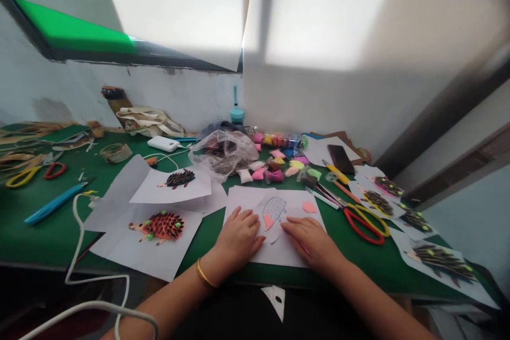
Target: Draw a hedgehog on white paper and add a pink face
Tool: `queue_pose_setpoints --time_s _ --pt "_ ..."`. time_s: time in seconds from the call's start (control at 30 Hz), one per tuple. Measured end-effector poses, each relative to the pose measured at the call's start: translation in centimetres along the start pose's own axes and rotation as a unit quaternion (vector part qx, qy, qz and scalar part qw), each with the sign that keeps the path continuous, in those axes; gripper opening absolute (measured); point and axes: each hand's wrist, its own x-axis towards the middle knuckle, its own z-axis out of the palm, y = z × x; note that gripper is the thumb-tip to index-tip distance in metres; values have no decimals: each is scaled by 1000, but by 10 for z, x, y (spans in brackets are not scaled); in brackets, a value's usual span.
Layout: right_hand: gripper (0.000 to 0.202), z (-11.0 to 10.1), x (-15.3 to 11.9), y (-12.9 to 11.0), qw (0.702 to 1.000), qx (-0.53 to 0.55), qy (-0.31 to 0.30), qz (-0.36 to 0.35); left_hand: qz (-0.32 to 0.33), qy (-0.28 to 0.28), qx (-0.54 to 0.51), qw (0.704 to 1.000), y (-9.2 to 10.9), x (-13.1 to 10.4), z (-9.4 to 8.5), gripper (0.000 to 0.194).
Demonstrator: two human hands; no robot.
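A sheet of white paper (243, 196) lies before me with a blue-outlined hedgehog drawing (274, 205) on a smaller piece of paper. Pink clay (269, 221) covers the pointed face of the drawing. My left hand (239, 235) rests on the left of the sheet, holding nothing, its fingers apart and laid down. At the right of the drawing my right hand (313, 241) has its fingertips on the paper near the hedgehog's feet. A thin pink stick (305, 248) pokes out from under this hand, mostly hidden. A flat lump of pink clay (309, 207) sits upper right on the sheet.
Finished hedgehog pictures lie left (163, 226) and right (442, 263). Clay packets (274, 175) and a plastic bag (223, 154) stand behind the paper. Scissors (366, 226) lie at right, a blue cutter (56, 204) at left. A white cable (77, 244) hangs over the front edge.
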Motion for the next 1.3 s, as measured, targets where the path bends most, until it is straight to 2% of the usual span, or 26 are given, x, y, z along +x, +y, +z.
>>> queue_pose_setpoints --time_s 0.1,0.27,0.37,0.53,0.6,0.7,0.87,1.03,1.17,1.23,1.3 --pt "37 1 -3 -18 999 23 -22 -9 -19 0 19 1000 -9 3 -4 30" --pt "36 1 -4 -33 998 62 -12 -8 -29 -7 18 999 -12 6 -3 48" --pt "34 -2 -1 -27 993 114 -3 8 -39 -26 6 999 -14 7 0 51" --pt "29 0 13 -11 979 180 53 76 -34 -68 -36 996 -20 9 4 53" --pt "26 4 19 -9 977 192 45 84 -39 -78 -49 995 -21 9 5 55" --pt "22 8 26 -8 978 199 14 55 -46 -83 -59 994 -23 8 8 56" --pt "26 13 29 -5 986 164 5 -7 -45 -76 -59 994 -24 7 10 57" --pt "29 15 28 -4 988 151 26 -34 -45 -69 -56 995 -23 7 12 57" --pt "27 7 26 2 989 138 58 11 -47 -70 -51 995 -23 7 14 56" --pt "25 1 25 12 992 81 87 50 -48 -72 -53 995 -23 7 14 57" --pt "25 -5 24 26 994 -4 95 60 -51 -74 -56 994 -23 7 15 58"
